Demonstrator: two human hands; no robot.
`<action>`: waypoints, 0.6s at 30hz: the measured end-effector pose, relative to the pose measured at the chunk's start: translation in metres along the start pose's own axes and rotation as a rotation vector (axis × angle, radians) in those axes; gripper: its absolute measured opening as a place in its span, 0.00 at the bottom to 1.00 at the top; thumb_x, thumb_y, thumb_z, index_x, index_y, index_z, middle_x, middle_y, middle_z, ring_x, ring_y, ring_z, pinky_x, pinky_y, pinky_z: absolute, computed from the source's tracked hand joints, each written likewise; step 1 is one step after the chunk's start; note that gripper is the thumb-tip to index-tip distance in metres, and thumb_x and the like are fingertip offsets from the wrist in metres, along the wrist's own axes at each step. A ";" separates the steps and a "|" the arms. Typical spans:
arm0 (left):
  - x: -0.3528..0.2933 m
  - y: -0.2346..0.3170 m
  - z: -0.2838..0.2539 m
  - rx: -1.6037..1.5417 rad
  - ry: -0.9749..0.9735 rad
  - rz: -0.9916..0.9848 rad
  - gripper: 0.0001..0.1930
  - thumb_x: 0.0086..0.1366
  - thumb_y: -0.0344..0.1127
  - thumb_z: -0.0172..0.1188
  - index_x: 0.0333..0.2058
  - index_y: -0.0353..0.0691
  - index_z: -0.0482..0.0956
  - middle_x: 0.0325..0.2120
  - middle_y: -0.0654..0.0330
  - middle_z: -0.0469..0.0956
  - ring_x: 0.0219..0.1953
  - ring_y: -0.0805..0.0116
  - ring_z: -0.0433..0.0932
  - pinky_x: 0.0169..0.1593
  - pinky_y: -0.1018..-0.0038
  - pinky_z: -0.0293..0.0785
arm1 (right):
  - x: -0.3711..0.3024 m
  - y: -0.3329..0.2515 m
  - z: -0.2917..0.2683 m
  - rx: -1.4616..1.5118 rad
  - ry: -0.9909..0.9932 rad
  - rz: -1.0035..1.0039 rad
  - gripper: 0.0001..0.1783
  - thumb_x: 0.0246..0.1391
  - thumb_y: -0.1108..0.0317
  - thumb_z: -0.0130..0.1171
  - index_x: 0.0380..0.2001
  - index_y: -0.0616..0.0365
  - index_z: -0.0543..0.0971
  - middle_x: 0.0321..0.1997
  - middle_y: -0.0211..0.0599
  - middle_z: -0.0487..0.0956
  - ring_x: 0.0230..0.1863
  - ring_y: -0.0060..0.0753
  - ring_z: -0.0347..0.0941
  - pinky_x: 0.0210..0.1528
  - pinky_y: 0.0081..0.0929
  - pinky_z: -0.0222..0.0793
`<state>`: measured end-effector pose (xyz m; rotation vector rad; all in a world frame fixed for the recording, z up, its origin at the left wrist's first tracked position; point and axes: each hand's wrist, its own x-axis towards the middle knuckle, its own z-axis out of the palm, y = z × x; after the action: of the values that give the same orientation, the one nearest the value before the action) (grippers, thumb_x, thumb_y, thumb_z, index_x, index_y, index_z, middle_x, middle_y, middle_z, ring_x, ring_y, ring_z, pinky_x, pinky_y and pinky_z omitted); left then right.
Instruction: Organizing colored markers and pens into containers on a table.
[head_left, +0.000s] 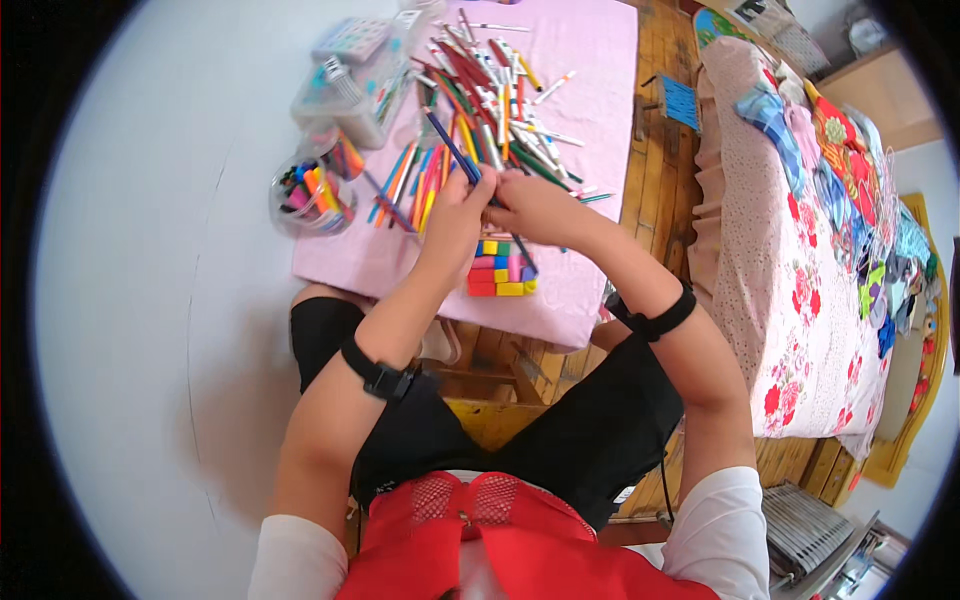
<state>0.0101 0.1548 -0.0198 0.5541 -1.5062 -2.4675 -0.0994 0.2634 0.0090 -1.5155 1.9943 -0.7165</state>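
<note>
Both hands meet over the near part of the pink-covered table (330,258). My left hand (458,222) is closed around a dark blue pencil (447,138), whose far end points up and left. Close against it, my right hand (535,207) is closed, fingers pinched at the pencils. A dark pencil end (525,256) sticks out below the hands; whether it belongs to the same pencil I cannot tell. Just beneath lie colourful blocks (483,276) set in rows. Beyond the hands spreads a loose pile of markers and pencils (500,95).
At the left, a clear round tub (312,200) holds several markers, beside a tipped clear cup (338,152) with more pens. Behind them stands a clear plastic box (345,105). The wall (150,250) borders the table's left. A bed (745,250) with clothes is at the right.
</note>
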 end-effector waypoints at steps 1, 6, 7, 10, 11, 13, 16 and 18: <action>0.005 0.002 -0.005 -0.065 0.032 0.042 0.13 0.74 0.40 0.51 0.51 0.39 0.71 0.40 0.59 0.80 0.37 0.74 0.80 0.41 0.78 0.78 | 0.011 0.004 0.005 -0.091 0.055 0.045 0.18 0.59 0.56 0.56 0.32 0.62 0.80 0.32 0.50 0.80 0.34 0.52 0.77 0.38 0.45 0.71; 0.029 0.006 -0.044 -0.446 0.215 -0.020 0.16 0.73 0.39 0.53 0.50 0.31 0.69 0.51 0.52 0.75 0.53 0.66 0.74 0.58 0.69 0.70 | 0.047 0.023 0.012 -0.503 0.251 0.086 0.17 0.55 0.52 0.61 0.37 0.54 0.81 0.34 0.46 0.81 0.37 0.53 0.79 0.38 0.48 0.73; 0.030 0.011 -0.041 -0.507 0.300 -0.150 0.21 0.73 0.39 0.51 0.57 0.30 0.65 0.61 0.41 0.65 0.62 0.55 0.66 0.69 0.61 0.58 | 0.050 0.036 0.019 -0.504 0.243 0.083 0.17 0.55 0.52 0.61 0.37 0.54 0.81 0.34 0.46 0.81 0.37 0.53 0.79 0.38 0.48 0.73; 0.000 0.020 -0.048 -0.387 0.300 -0.157 0.25 0.72 0.38 0.53 0.60 0.28 0.60 0.62 0.39 0.62 0.63 0.52 0.66 0.72 0.60 0.54 | 0.056 0.051 0.030 -0.587 0.161 0.112 0.18 0.53 0.53 0.63 0.38 0.55 0.80 0.32 0.45 0.81 0.37 0.53 0.79 0.39 0.48 0.73; -0.014 0.022 -0.054 -0.315 0.267 -0.069 0.24 0.72 0.37 0.54 0.60 0.29 0.64 0.58 0.45 0.69 0.59 0.56 0.70 0.67 0.63 0.61 | 0.055 0.049 0.036 -0.520 0.227 0.141 0.18 0.54 0.54 0.63 0.39 0.57 0.78 0.33 0.46 0.81 0.39 0.53 0.79 0.39 0.48 0.73; -0.035 0.030 -0.073 0.048 0.237 0.087 0.21 0.71 0.36 0.55 0.58 0.31 0.68 0.55 0.49 0.72 0.56 0.58 0.72 0.64 0.65 0.63 | 0.051 0.040 0.047 -0.345 0.331 0.218 0.16 0.57 0.60 0.59 0.40 0.61 0.74 0.39 0.51 0.79 0.42 0.54 0.78 0.43 0.48 0.72; -0.054 0.032 -0.095 0.636 0.265 0.296 0.13 0.69 0.34 0.56 0.50 0.38 0.77 0.45 0.59 0.78 0.50 0.65 0.75 0.57 0.71 0.67 | 0.039 0.065 0.056 -0.142 0.332 0.132 0.11 0.58 0.65 0.54 0.39 0.61 0.73 0.42 0.54 0.77 0.44 0.57 0.76 0.46 0.48 0.70; -0.065 0.026 -0.115 0.934 0.312 0.408 0.13 0.68 0.33 0.57 0.50 0.38 0.76 0.46 0.56 0.77 0.50 0.67 0.75 0.58 0.71 0.67 | 0.018 0.050 0.063 -0.096 0.245 0.119 0.07 0.57 0.70 0.52 0.38 0.61 0.73 0.41 0.54 0.76 0.44 0.58 0.74 0.47 0.46 0.70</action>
<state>0.1162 0.0724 -0.0301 0.6308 -2.2759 -1.2173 -0.0940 0.2515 -0.0724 -1.4033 2.3099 -0.7989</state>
